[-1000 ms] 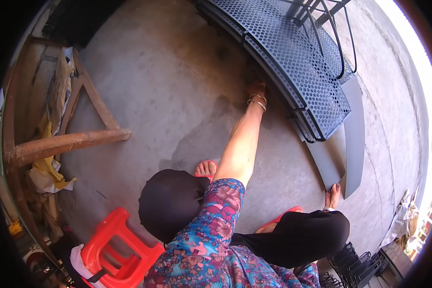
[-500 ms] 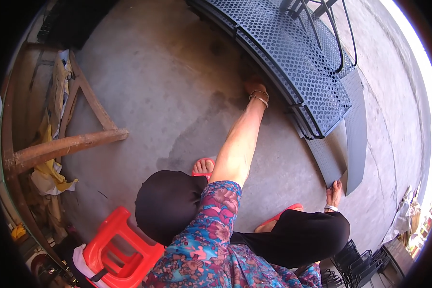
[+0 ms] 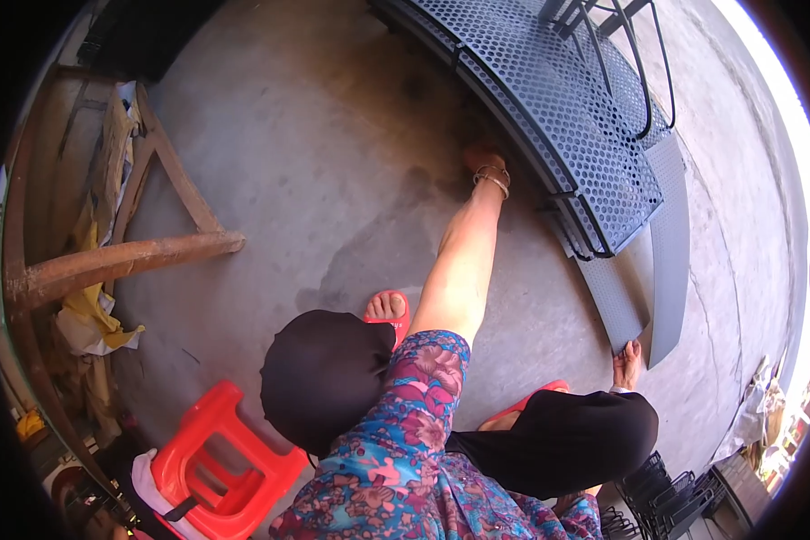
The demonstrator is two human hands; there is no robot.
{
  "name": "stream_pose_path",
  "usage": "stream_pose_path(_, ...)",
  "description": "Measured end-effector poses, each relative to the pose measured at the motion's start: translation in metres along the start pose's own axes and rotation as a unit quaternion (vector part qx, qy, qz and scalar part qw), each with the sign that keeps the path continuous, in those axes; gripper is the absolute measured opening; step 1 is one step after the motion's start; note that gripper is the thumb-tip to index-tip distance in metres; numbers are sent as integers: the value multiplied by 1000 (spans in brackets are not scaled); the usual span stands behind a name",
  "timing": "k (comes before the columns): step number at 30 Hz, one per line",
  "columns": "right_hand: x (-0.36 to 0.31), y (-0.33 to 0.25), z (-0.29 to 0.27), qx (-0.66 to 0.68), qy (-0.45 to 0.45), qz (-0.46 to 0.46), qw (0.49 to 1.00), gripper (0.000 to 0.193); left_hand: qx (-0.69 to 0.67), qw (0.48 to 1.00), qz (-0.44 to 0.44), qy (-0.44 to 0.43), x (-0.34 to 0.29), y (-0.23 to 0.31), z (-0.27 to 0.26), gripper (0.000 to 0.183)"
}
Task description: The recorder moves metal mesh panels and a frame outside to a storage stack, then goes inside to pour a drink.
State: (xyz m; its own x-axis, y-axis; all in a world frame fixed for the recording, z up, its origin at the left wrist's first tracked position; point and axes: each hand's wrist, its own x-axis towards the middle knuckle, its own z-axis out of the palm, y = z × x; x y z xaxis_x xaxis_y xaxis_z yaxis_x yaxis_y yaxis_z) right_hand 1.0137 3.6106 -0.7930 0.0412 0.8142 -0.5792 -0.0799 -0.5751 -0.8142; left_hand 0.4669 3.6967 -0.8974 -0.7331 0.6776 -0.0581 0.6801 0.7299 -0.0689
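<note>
A dark perforated metal panel (image 3: 549, 117), with edge bars and clips, lies at the upper right on top of long grey metal panels (image 3: 670, 261). My right hand (image 3: 627, 364), beyond my right knee, pinches the near end of a grey metal panel (image 3: 614, 301) between its fingers. Stretched forward, my left hand (image 3: 484, 160) is beside the long left edge of the stack. Shade and blur hide its fingers, so whether it touches the edge does not show. Bangles circle the left wrist.
A red plastic stool (image 3: 229, 459) stands at the lower left, close to my left knee. A rusty angled frame (image 3: 135, 261) rises at the left. Black wire racks (image 3: 670, 495) sit at the lower right. Bent black rods (image 3: 639, 72) lie over the perforated panel.
The whole view has shifted slightly, and my left arm shows a little farther right. My right hand stays at the grey panel's end.
</note>
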Motion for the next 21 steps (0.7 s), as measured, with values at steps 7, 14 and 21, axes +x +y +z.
stream_pose_path(7, 38, -1, -19, -4, 13, -27, 1000, 33, -42, 999, -10, 15, -14, 5, -10, 18)
stream_pose_path(14, -1, 12, -7, 15, -12, -10, 1000, 21, -31, 999, -12, 6, 15, 25, 49, 22)
stream_pose_path(21, -2, -2, 7, 5, 26, -4, 1000, 23, -326, 942, -77, -18, 14, -3, -12, 24)
